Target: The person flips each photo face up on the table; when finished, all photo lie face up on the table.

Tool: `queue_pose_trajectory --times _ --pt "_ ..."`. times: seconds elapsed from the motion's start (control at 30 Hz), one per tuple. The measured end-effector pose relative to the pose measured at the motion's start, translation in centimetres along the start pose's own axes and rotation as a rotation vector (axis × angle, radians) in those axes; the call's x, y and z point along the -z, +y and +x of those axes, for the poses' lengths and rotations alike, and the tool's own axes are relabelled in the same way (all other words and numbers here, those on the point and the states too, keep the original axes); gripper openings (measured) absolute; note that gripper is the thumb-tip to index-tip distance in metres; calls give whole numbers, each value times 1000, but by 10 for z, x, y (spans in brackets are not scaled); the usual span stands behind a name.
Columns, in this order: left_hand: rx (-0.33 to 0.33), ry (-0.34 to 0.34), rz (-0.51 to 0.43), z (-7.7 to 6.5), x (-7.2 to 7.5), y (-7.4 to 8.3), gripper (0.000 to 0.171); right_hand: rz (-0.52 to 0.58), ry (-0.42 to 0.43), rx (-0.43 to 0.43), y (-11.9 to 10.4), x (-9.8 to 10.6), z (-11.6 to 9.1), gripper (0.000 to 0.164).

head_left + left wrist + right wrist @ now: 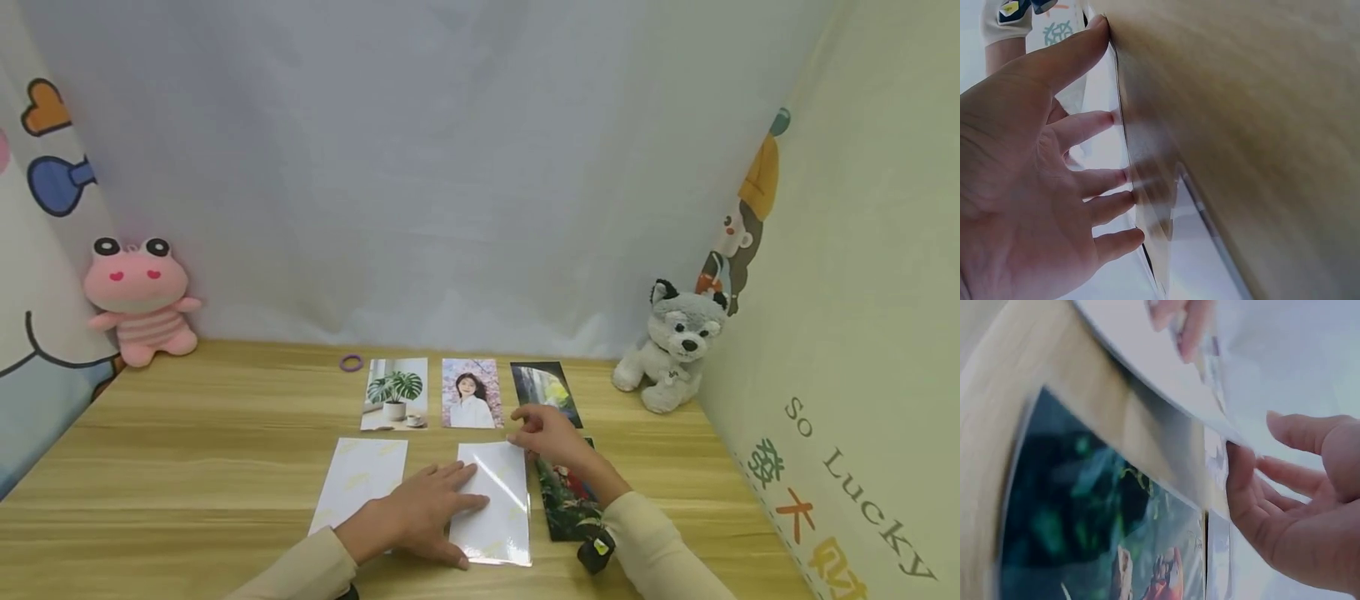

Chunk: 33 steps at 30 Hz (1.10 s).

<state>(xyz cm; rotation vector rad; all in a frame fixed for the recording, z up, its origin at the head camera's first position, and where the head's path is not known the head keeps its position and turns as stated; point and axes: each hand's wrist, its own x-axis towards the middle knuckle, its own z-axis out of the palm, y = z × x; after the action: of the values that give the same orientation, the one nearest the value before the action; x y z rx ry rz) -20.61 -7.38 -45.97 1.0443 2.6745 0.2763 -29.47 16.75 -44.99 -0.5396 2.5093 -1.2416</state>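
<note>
In front of me on the table lies a white photo card (491, 496) with faint yellow print and a glossy glare. My left hand (431, 508) is spread over its left side, fingertips touching it. At its far right corner is my right hand (551, 433). The right wrist view shows one bent fingertip of that hand (1297, 494) at the card's corner, with the thumb held apart from it; that edge stands raised off the wood. Left of it lies a similar white card (360, 483), partly covered by my left hand. A dark foliage photo with a red bird (566, 492) lies under my right forearm.
Along the back lie a potted plant photo (395, 394), a portrait photo (471, 394) and a dark photo with a bright opening (546, 392). A purple ring (351, 363) is beside them. A pink plush toy (142, 300) and grey plush dog (671, 346) sit at the back corners.
</note>
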Motion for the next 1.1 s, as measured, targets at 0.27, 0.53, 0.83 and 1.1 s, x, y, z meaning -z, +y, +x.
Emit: queue_pose_trajectory --times 0.27,0.53,0.83,1.1 --pt "0 27 -18 1 -1 0 78 125 -160 -85 -1 0 -7 41" --pt "-21 52 -120 0 4 -2 84 258 -109 -81 -3 3 -9 43" --pt "-71 308 -322 11 12 7 98 646 45 -100 -15 14 -5 43" --pt "-41 528 -227 20 5 21 106 833 96 -119 -19 10 -5 28"
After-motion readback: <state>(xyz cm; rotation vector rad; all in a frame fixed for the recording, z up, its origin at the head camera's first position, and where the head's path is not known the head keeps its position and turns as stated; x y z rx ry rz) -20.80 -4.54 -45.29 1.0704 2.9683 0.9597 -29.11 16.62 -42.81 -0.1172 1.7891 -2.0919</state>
